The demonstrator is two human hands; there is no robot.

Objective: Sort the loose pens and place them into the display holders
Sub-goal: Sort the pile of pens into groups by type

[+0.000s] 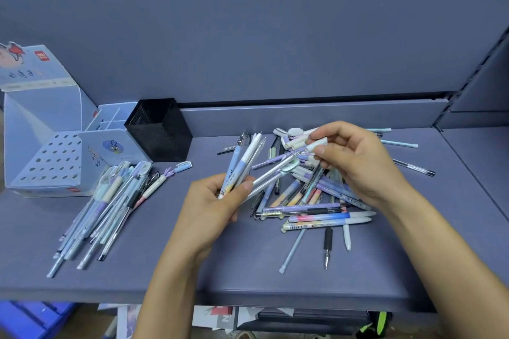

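Loose pens [316,209] lie in a crossed heap on the grey shelf [248,270], directly under and in front of your right hand [358,162]. Their long axes run in every direction, so no single reach angle suits them all.

1. Right hand: thumb and fingertips are curled and pinch the white-capped pen [316,144] by its cap end, just above the heap. Its barrel appears to slope down and left toward your other hand, but it cannot be cleanly separated from the pens behind it.
2. Left hand [217,209]: the fingers are wrapped around a handful of pens [242,162], gripped near their lower ends. The pens fan upward and away from you.
3. Grouped pens [110,201] lie roughly parallel at the left of the shelf, in front of the holders.
4. Holders: the perforated display box [55,157], the divided blue holder [115,143] and the black mesh cup [162,132] stand side by side at the far left, well apart from the heap.

Note that the holders lie to the left of both hands, and your left hand is the nearer one. Judged from this layout, the pinched pen is best passed leftward into the handful, axis matched to the fan, before any transfer to a holder.
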